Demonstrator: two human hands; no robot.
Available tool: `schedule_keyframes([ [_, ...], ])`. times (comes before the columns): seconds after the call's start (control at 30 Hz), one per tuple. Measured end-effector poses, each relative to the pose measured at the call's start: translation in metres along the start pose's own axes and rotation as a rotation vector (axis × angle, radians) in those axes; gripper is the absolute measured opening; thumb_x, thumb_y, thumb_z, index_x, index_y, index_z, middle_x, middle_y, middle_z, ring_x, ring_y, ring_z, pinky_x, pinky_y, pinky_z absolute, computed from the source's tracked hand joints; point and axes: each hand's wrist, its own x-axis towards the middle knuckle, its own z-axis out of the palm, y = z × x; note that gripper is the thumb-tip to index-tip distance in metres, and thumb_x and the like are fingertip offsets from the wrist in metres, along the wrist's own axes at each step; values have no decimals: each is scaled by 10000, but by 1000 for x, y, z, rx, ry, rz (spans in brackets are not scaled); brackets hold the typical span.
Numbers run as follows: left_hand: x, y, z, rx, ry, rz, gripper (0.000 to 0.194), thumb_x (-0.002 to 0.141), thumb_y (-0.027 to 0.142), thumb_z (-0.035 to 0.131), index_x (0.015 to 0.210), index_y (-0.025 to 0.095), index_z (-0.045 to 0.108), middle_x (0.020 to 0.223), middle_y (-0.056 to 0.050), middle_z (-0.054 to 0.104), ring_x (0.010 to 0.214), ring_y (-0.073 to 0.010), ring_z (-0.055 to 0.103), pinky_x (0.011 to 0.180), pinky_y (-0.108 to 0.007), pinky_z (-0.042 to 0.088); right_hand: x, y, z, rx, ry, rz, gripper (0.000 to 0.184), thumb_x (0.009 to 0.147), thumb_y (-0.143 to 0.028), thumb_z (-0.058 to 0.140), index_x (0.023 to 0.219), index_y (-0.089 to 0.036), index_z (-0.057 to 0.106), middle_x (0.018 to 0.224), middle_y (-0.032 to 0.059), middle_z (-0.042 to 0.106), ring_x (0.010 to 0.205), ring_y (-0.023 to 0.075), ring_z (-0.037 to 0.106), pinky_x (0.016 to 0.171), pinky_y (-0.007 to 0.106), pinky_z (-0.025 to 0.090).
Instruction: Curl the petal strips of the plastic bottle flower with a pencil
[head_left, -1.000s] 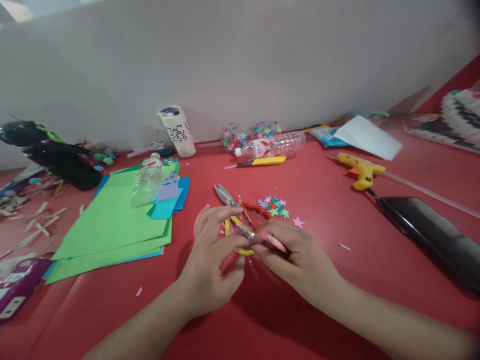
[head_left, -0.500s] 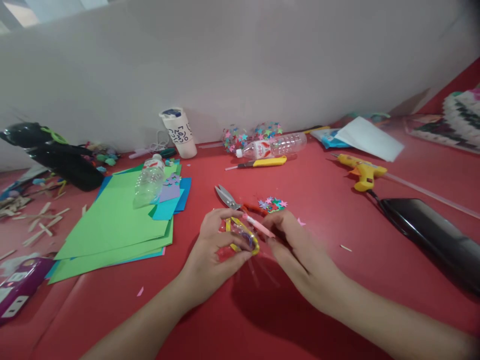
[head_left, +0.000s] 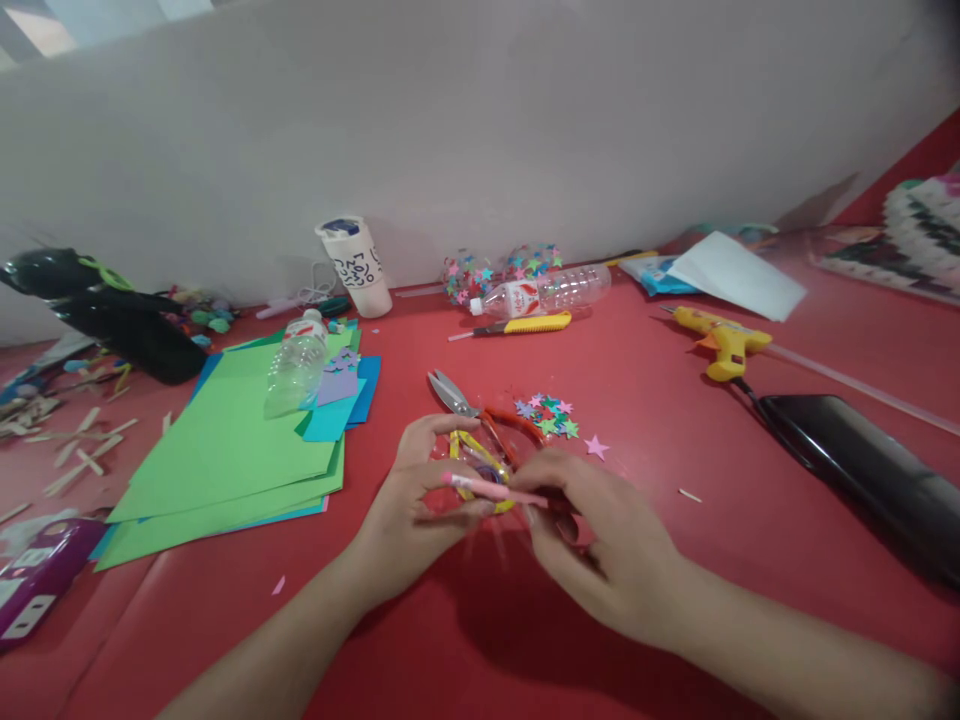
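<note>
My left hand [head_left: 401, 515] curls its fingers around a clear plastic piece with a yellow rim [head_left: 466, 445], which looks like a cut bottle part. In my right hand [head_left: 607, 545], a slim pink pen [head_left: 484, 487] is pinched between thumb and fingers. The pen lies almost level across the front of the plastic piece, its far end pointing left; I cannot tell whether they touch. Just beyond both hands are scissors [head_left: 457, 398] with orange handles, blades apart. Beside them sits a small pile of star sequins [head_left: 551, 412], with one pink star [head_left: 596, 447] apart.
Green paper sheets [head_left: 225, 440] and a cut clear bottle [head_left: 296, 365] are at left. Toward the wall stand a white tumbler [head_left: 358, 270], a lying plastic bottle [head_left: 555, 292] and a yellow box cutter [head_left: 536, 323]. A yellow glue gun [head_left: 724, 340] and black case [head_left: 862, 480] occupy the right.
My right hand has moved slightly down, and the pink pen has swung to a flatter angle, its tip now lower and farther left. The left hand keeps hold of the plastic piece.
</note>
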Motion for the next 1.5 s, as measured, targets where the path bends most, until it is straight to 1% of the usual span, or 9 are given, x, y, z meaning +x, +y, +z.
schedule_keyframes([
  [0.07,1,0,0,-8,4,15,64,715,234,603,743,239,660,1213,-41,447,1132,-220,423,952,-409,341,3,3,1,48,-38,143,235,754,-30,433,914,-192,492,775,7,599,616,105,535,528,200,411],
  [0.13,1,0,1,-18,-11,19,59,707,240,611,739,236,661,1213,-37,453,1127,-217,427,965,-409,329,6,6,2,67,-76,189,220,761,-45,431,905,-193,507,761,4,600,612,107,527,527,203,399],
  [0.4,1,3,1,-60,-27,-63,73,696,232,618,746,250,668,1200,-45,469,1111,-225,443,937,-406,365,8,3,2,73,-84,84,137,748,-60,514,834,-160,550,782,16,530,692,111,478,601,214,373],
  [0.67,0,3,3,-21,-6,-17,33,699,241,616,705,209,623,1201,-53,450,1113,-208,441,943,-391,351,7,5,5,68,-99,140,79,797,-110,500,764,-169,541,707,-2,517,625,103,477,552,214,359],
  [0.83,0,4,5,-14,13,-19,23,696,229,615,707,216,630,1188,-52,460,1111,-219,441,940,-403,351,4,3,6,102,-85,236,80,814,-127,483,861,-191,498,747,-5,579,623,100,524,533,195,389],
  [1.0,0,3,6,-35,0,-63,61,697,273,619,731,234,651,1191,-51,459,1106,-220,449,936,-404,356,1,5,7,-2,-75,75,127,828,-96,433,854,-192,513,800,18,587,674,116,537,571,211,398],
  [1.2,0,2,6,-54,3,-50,58,699,275,622,728,232,647,1179,-43,464,1100,-206,456,939,-385,358,3,6,6,19,-71,45,159,812,-87,454,900,-171,557,834,45,585,744,132,548,639,230,421],
  [1.37,1,1,5,-47,3,-37,54,713,253,607,731,219,645,1178,-50,457,1103,-200,452,946,-378,351,7,3,4,56,-66,133,137,798,-95,479,835,-170,587,740,16,562,637,115,515,561,223,399],
  [1.5,1,1,5,-37,15,-18,63,694,235,624,752,225,649,1177,-54,467,1110,-211,445,946,-396,350,12,1,4,109,-46,214,149,799,-84,498,767,-189,599,707,-4,573,671,115,525,583,218,400],
])
